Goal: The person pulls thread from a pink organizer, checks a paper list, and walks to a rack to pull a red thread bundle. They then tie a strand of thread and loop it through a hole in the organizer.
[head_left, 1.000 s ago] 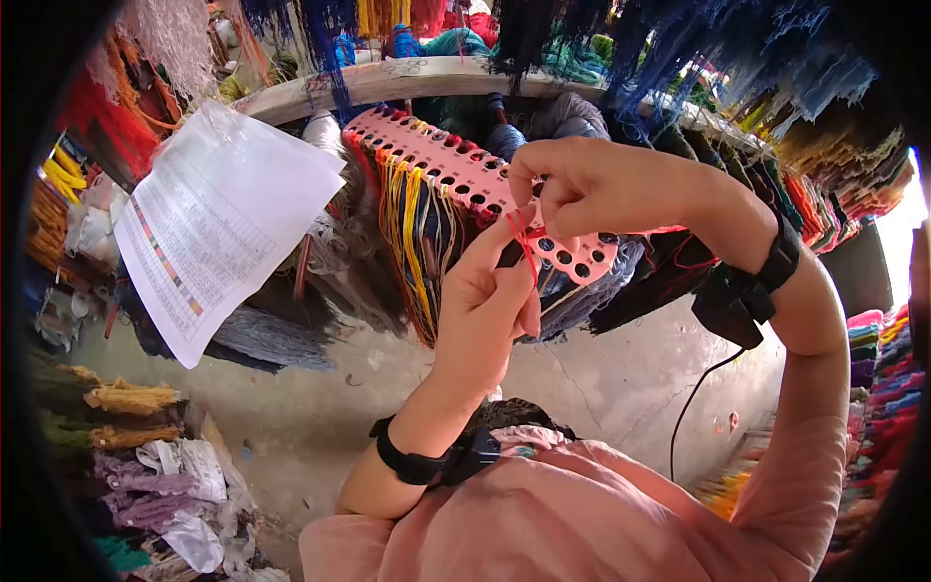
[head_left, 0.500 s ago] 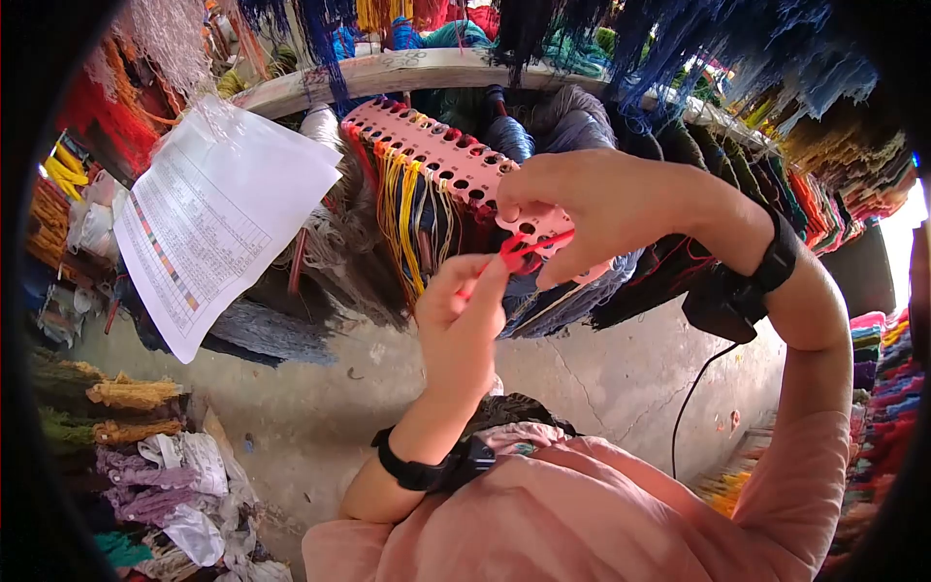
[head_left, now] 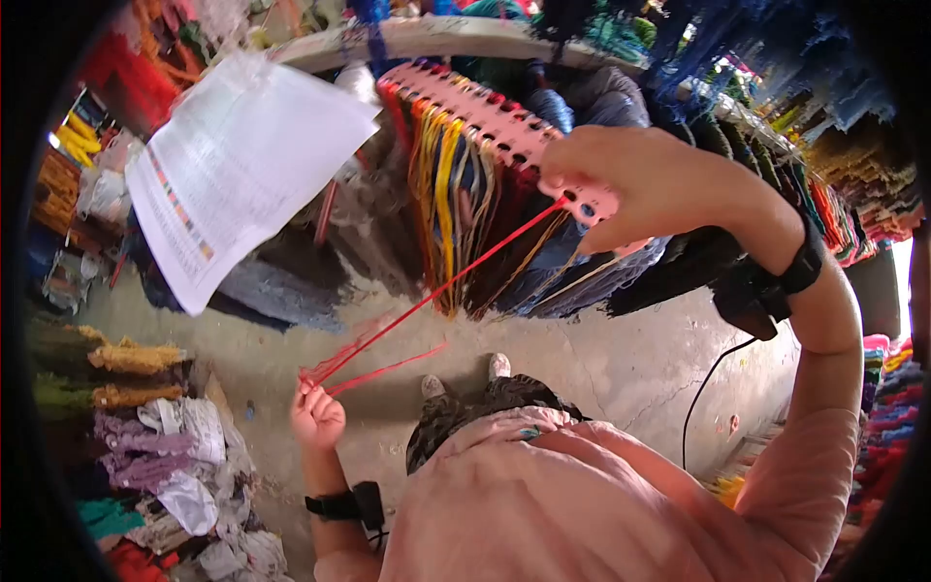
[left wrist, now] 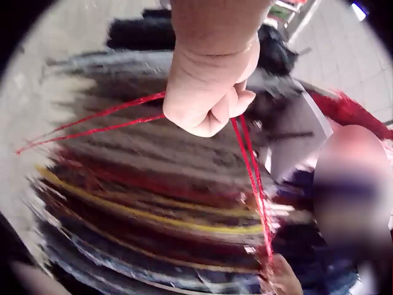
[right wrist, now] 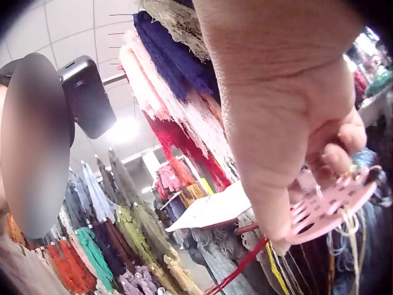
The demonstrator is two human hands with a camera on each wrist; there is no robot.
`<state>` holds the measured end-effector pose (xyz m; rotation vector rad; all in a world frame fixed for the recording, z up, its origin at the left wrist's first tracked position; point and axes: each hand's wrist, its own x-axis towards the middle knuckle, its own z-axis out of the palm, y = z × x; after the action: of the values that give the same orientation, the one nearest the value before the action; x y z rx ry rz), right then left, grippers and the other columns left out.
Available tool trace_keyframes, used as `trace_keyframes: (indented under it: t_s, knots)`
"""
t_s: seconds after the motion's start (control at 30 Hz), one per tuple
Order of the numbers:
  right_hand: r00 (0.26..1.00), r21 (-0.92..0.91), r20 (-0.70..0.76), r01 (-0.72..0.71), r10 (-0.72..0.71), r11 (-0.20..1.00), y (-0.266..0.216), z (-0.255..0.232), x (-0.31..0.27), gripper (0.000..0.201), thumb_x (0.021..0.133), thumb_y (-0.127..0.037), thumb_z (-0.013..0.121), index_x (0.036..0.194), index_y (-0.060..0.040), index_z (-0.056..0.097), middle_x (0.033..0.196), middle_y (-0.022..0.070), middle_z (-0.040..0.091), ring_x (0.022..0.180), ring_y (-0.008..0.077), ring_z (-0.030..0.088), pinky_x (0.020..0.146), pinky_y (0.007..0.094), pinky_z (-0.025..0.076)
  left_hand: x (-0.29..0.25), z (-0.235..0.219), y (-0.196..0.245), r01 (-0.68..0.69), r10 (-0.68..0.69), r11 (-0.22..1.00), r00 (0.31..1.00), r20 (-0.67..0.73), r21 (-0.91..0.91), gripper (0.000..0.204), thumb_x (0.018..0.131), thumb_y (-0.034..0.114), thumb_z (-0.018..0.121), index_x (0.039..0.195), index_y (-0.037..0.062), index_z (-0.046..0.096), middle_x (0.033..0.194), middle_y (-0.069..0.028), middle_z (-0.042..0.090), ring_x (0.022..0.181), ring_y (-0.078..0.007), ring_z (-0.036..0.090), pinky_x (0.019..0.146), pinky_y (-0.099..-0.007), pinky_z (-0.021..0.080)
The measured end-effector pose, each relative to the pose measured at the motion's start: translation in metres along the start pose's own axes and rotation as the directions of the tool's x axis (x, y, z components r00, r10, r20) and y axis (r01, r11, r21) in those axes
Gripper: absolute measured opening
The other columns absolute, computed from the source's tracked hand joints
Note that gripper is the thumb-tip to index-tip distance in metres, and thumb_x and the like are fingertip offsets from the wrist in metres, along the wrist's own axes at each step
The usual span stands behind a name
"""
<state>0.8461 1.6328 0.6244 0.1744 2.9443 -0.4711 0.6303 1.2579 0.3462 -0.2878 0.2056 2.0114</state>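
Observation:
My right hand [head_left: 659,179] grips the near end of a long pink thread card [head_left: 475,109] with rows of holes. Yellow, cream and dark strands [head_left: 448,184] hang from the card's edge. Red thread [head_left: 451,281] runs taut from a hole beside my right fingers down to my left hand [head_left: 318,417], low at the left. The left fingers are curled around the strands, and a loose red tail trails off them. In the left wrist view, doubled red thread [left wrist: 252,160] leaves the fist on both sides. The right wrist view has the pink card [right wrist: 325,215] under my thumb and fingers.
A printed paper sheet [head_left: 257,155] with a coloured column is left of the card. Behind runs a pale curved rail [head_left: 427,37], with thick yarn skeins [head_left: 805,87] hanging around it. Bundles of yarn and plastic bags [head_left: 145,441] are stacked at the lower left, above a concrete floor [head_left: 640,359].
My left hand has moved from beside the card far down and left, drawing the red thread out into a long straight line. The right hand stays at the card's near end.

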Motion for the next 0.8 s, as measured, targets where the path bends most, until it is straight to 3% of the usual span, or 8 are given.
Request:
trace_keyframes:
  t_s: [0.1,0.17,0.27,0.37,0.47,0.67,0.7,0.8]
  knots:
    - [0.999,0.049,-0.047,0.029,-0.026,0.998,-0.006,0.0,-0.001,0.044,0.058,-0.022,0.063,0.095,-0.0039,0.048,0.089,0.0125,0.051,0.086,0.0255,0.051,0.07,0.0334,0.041,-0.031,-0.069,0.064,0.133,0.195,0.866,0.798,-0.571,0.482,0.02,0.085,0.023,0.04,0.073,0.0091,0.048,0.048,0.0038,0.031,0.036,-0.0049,0.023,0.037,-0.0193,0.02]
    - [0.99,0.079,0.061,-0.128,0.123,0.989,-0.012,-0.004,-0.003,0.044,0.06,-0.018,0.063,0.099,-0.0047,0.048,0.089,0.0094,0.051,0.086,0.0185,0.051,0.071,0.0321,0.041,-0.051,-0.064,0.08,0.423,0.448,0.27,0.74,-0.502,0.865,0.018,0.083,0.021,0.044,0.073,0.0094,0.053,0.05,0.0042,0.034,0.036,-0.0036,0.026,0.035,-0.0197,0.019]
    - [0.976,0.06,-0.209,-0.046,0.058,0.997,-0.01,-0.001,-0.009,0.044,0.066,-0.018,0.061,0.106,-0.0062,0.047,0.089,0.0058,0.051,0.079,0.0101,0.048,0.066,0.0271,0.039,-0.056,0.044,0.058,0.36,0.324,-0.22,0.904,-0.28,0.907,0.018,0.082,0.019,0.045,0.079,0.0066,0.057,0.051,0.0059,0.035,0.041,-0.003,0.028,0.038,-0.0189,0.022]
    - [0.866,-0.026,-0.472,-0.202,0.166,0.979,-0.056,-0.01,-0.03,0.035,0.071,-0.016,0.058,0.103,-0.0033,0.049,0.088,0.0062,0.051,0.072,0.0083,0.047,0.06,0.0243,0.036,-0.063,0.14,0.042,0.276,0.061,-0.273,0.961,-0.27,0.921,0.019,0.084,0.018,0.044,0.086,0.004,0.056,0.051,0.0078,0.031,0.044,-0.0022,0.027,0.041,-0.0184,0.022]
    - [0.844,0.443,-0.518,0.405,-0.14,0.8,-0.116,0.019,-0.019,0.016,0.071,0.002,0.051,0.087,0.0037,0.054,0.077,0.0107,0.056,0.066,0.0114,0.052,0.058,0.0204,0.04,-0.068,0.208,0.032,0.289,-0.169,-0.152,0.935,-0.313,0.945,0.021,0.086,0.017,0.041,0.09,0.0011,0.053,0.05,0.0083,0.028,0.043,-0.0017,0.023,0.039,-0.0186,0.019]
    - [0.908,0.805,-0.359,0.419,-0.217,0.42,-0.176,0.086,0.064,0.031,0.07,0.004,0.045,0.101,0.0064,0.049,0.104,0.0124,0.05,0.099,0.0192,0.047,0.084,0.0286,0.037,-0.068,0.267,-0.005,0.255,-0.378,-0.123,0.881,-0.283,0.959,0.023,0.086,0.016,0.039,0.089,-0.0034,0.051,0.048,0.0082,0.026,0.04,-0.0011,0.019,0.037,-0.0178,0.014]
    - [0.751,0.669,-0.613,0.658,-0.244,0.346,-0.18,0.107,0.091,0.03,0.067,-0.002,0.046,0.095,0.0057,0.052,0.09,0.0141,0.057,0.079,0.0202,0.056,0.078,0.03,0.041,-0.067,0.27,-0.008,0.267,-0.396,-0.117,0.871,-0.292,0.957,0.023,0.086,0.016,0.039,0.088,-0.0032,0.051,0.048,0.0082,0.026,0.04,-0.001,0.019,0.037,-0.0177,0.015]
    - [0.877,0.952,-0.295,0.304,-0.379,-0.036,-0.199,0.11,0.103,0.044,0.067,-0.004,0.045,0.108,0.0093,0.04,0.096,0.0131,0.052,0.086,0.0156,0.052,0.078,0.0269,0.039,-0.064,0.275,-0.011,0.308,-0.447,-0.082,0.839,-0.311,0.948,0.022,0.086,0.017,0.039,0.086,-0.0021,0.05,0.048,0.0079,0.026,0.039,-0.001,0.019,0.037,-0.0174,0.015]
